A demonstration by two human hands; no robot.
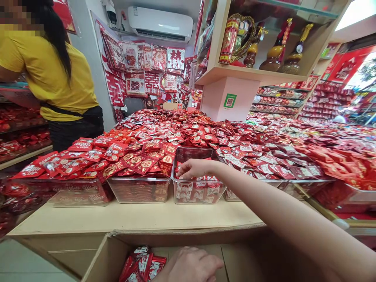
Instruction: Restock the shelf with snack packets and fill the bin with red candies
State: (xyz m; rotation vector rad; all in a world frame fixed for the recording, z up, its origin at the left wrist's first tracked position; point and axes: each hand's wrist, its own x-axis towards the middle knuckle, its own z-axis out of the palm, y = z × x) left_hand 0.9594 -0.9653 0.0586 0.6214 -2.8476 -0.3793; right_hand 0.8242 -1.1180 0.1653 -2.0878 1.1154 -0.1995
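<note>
My right hand [195,168] reaches into a narrow clear plastic bin [199,194] in the middle of the counter. Its fingers are bent down and drawn together at the bin's left side, over small red-and-white packets [201,184]; I cannot make out anything between them. Low in view, my left hand [192,264] hovers inside a cardboard box [188,237], fingers apart and loosely bent, with no object visible in it. To its left, several red-and-white packets [143,266] lie in the box.
Clear bins heaped with red packets [138,160] stand on both sides along the wooden counter [132,219]. A person in a yellow shirt [64,78] stands at the left. A pillar [214,98] and a shelf [270,74] with ornaments rise behind the bins.
</note>
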